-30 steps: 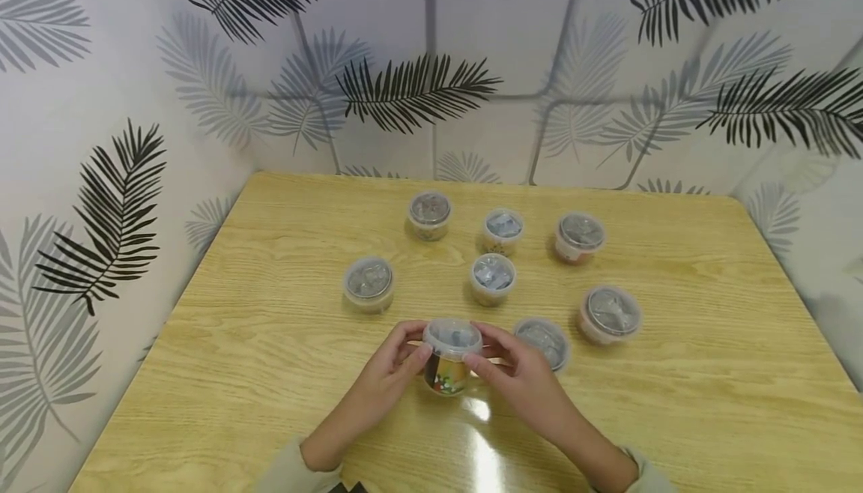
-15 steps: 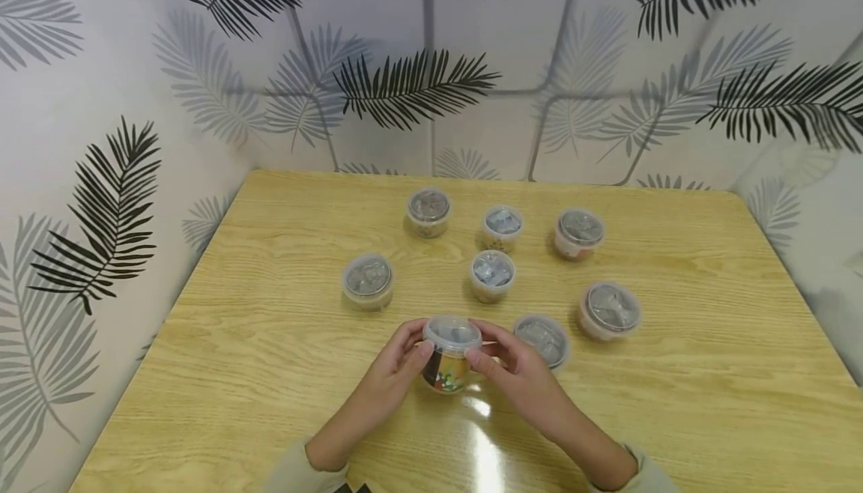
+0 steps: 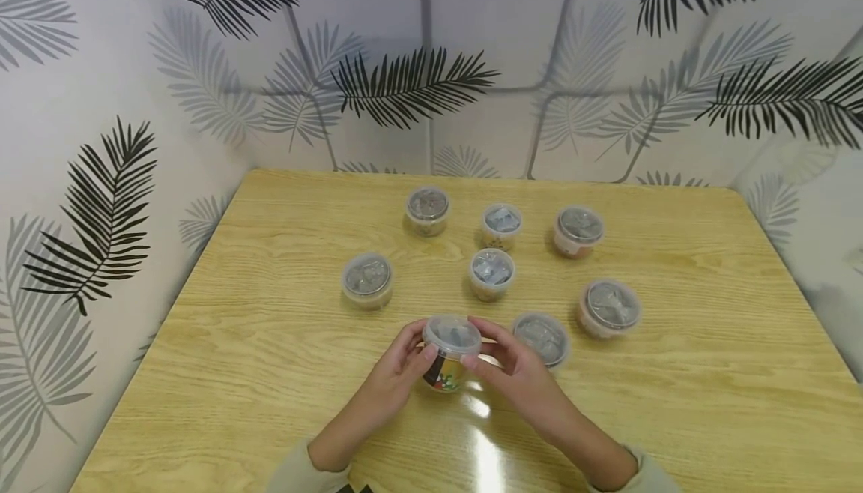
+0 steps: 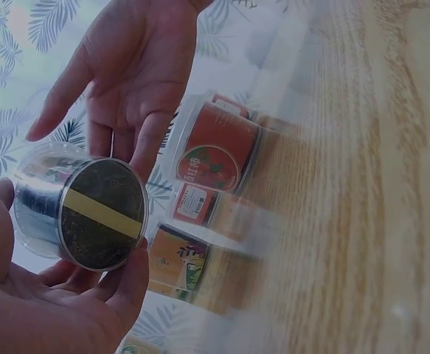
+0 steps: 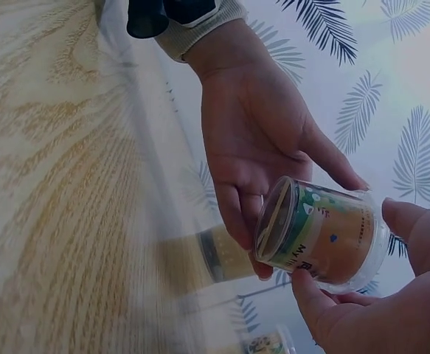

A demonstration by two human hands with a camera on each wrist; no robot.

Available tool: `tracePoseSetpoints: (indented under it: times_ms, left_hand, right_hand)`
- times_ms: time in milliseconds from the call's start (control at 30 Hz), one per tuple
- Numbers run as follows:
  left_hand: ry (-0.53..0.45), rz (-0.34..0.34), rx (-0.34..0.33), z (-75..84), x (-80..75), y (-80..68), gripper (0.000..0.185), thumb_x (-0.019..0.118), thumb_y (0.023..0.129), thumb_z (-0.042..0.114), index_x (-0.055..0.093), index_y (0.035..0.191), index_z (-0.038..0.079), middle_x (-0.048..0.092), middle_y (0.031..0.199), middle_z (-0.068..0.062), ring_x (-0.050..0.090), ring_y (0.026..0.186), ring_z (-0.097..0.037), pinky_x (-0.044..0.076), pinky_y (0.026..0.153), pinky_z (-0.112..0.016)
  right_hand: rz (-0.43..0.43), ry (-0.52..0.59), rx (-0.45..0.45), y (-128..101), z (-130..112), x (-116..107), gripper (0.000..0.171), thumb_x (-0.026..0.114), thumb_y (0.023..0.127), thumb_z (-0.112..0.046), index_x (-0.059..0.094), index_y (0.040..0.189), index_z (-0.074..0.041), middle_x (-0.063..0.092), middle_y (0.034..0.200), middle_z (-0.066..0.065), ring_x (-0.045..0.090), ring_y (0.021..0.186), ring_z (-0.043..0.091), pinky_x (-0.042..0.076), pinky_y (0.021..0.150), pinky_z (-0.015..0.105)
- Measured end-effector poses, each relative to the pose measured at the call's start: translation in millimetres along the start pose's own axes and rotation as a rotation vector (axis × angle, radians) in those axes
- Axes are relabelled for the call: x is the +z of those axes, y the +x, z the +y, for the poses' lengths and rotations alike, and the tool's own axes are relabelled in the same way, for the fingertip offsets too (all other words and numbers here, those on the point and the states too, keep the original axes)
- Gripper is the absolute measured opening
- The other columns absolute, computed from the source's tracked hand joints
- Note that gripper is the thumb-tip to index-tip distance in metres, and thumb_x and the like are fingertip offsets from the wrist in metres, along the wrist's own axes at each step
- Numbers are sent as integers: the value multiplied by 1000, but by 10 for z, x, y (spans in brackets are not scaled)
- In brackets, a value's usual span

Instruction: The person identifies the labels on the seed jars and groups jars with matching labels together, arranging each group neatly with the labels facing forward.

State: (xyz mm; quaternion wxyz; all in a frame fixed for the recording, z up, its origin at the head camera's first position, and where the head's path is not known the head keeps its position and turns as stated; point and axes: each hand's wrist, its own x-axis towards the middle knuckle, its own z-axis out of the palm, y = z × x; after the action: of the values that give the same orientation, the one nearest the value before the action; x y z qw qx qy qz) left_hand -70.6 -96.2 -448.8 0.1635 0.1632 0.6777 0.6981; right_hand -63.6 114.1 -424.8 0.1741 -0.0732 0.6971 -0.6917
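A small clear lidded cup (image 3: 450, 351) with a colourful label is held just above the wooden table (image 3: 270, 373), near its front. My left hand (image 3: 398, 369) grips it from the left and my right hand (image 3: 510, 369) from the right. In the left wrist view the cup's dark underside (image 4: 100, 214) faces the camera, with my left thumb and fingers (image 4: 130, 284) curled round it. In the right wrist view the cup (image 5: 324, 234) lies on its side between my right thumb and a finger (image 5: 307, 299), with the left hand (image 5: 255, 140) cupped behind it.
Several similar lidded cups stand on the table beyond my hands: one at the left (image 3: 367, 280), one in the middle (image 3: 492, 274), a back row (image 3: 502, 226), and two at the right (image 3: 610, 307), the nearest (image 3: 542, 337) beside my right hand. Leaf-patterned walls close in the table.
Both hands stay on the cup in about the same place. Only the fingers have shifted a little on it.
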Motion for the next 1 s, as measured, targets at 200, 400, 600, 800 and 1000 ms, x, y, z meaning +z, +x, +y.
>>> tracePoseSetpoints:
  times_ms: [200, 400, 600, 800, 1000]
  left_hand:
    - [-20, -24, -18, 31, 18, 10, 43, 41, 101, 18, 28, 141, 8, 38, 138, -14, 40, 125, -26, 39, 99, -29]
    - [-15, -34, -38, 72, 28, 6, 45, 42, 101, 19, 26, 142, 9, 38, 137, -14, 41, 124, -25, 40, 98, -29]
    - [-4, -36, -41, 96, 35, 2, 45, 42, 101, 19, 26, 142, 9, 38, 137, -14, 41, 123, -25, 40, 98, -28]
    - [3, -28, -50, 103, 36, 4, 45, 42, 101, 20, 27, 142, 9, 38, 138, -13, 40, 125, -24, 39, 99, -28]
    - [36, 17, -50, 110, 42, -5, 41, 39, 102, 21, 32, 140, 9, 41, 138, -10, 41, 125, -22, 35, 102, -34]
  right_hand:
    - [-29, 39, 17, 6, -4, 5, 59, 64, 89, -20, 37, 140, -12, 41, 135, 11, 45, 121, 32, 46, 91, 30]
    - [-39, 26, 28, 12, -23, -6, 59, 64, 90, -21, 36, 141, -12, 41, 136, 10, 45, 120, 30, 47, 90, 30]
    - [-40, 15, 27, 10, -34, -12, 58, 63, 90, -21, 37, 141, -11, 42, 134, 10, 46, 118, 30, 48, 89, 30]
    - [-36, 20, 20, 8, -45, -12, 57, 63, 90, -21, 38, 140, -10, 42, 133, 11, 46, 117, 32, 48, 88, 30]
    - [-41, 12, 26, 1, -53, -24, 56, 62, 91, -22, 38, 140, -11, 43, 132, 11, 47, 117, 31, 48, 89, 29]
